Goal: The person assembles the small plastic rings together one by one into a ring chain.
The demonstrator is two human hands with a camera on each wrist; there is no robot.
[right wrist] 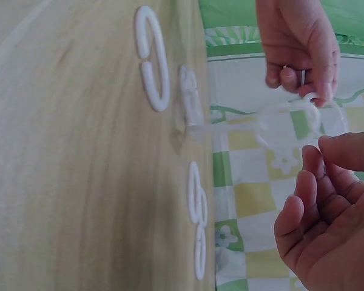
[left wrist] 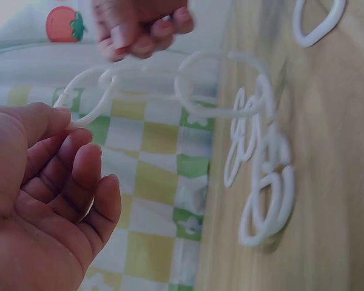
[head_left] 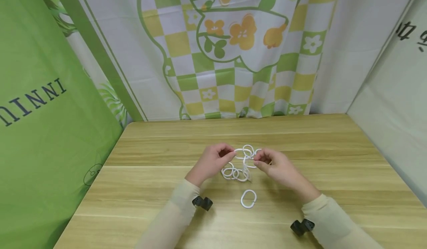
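Note:
White plastic C-shaped rings, linked into a chain, lie and hang between the two hands. My left hand (head_left: 213, 160) pinches one white ring (left wrist: 99, 113) between thumb and index finger, above the table. Opposite it, my right hand (head_left: 278, 167) pinches another part of the chain with thumb and fingertips; the exact ring is partly hidden and blurred. From the raised part, a ring (left wrist: 224, 113) leads down to linked rings (left wrist: 287, 200) near the wood surface. A separate loose ring (head_left: 241, 199), with a gap in its side, lies flat nearer the person.
The wood-grain table (head_left: 140, 204) spans the area under both hands. A checked, flowered curtain (head_left: 227, 78) hangs along its back edge. Green fabric (head_left: 40, 141) closes in the left side, and pale fabric (head_left: 393, 104) the right. Each sleeve carries a small black wrist camera (head_left: 202, 203).

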